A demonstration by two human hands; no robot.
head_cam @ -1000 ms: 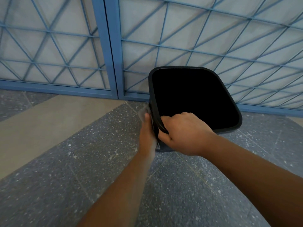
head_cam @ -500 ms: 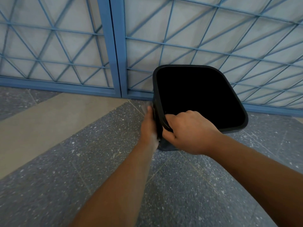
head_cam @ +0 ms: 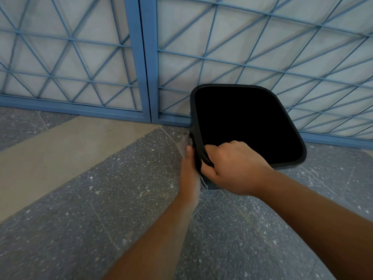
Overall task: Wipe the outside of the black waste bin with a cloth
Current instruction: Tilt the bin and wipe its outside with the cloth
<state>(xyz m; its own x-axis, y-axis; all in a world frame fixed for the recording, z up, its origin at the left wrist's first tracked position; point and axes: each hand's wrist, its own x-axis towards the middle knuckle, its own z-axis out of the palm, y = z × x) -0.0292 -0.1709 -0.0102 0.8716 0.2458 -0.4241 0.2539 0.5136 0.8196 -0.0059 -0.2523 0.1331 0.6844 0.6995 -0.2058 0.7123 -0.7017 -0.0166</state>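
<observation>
The black waste bin [head_cam: 290, 160] stands on the floor, tilted, its dark opening facing me. My right hand [head_cam: 232, 168] grips the bin's near-left rim, fingers curled over the edge. My left hand [head_cam: 189, 170] lies flat against the bin's outer left wall and presses a grey cloth [head_cam: 184, 145] onto it. Only the cloth's upper edge above my fingers and a strip below my palm show; the rest is hidden under the hand.
A blue metal gate [head_cam: 144, 57] with a diagonal lattice over pale panels runs close behind the bin. The floor is dark speckled stone [head_cam: 101, 209] with a beige band [head_cam: 50, 150] at the left.
The view has shifted slightly and the bin sits a little higher and further right. My left hand with the cloth has slid a bit along the bin's left wall. The right hand keeps its grip.
</observation>
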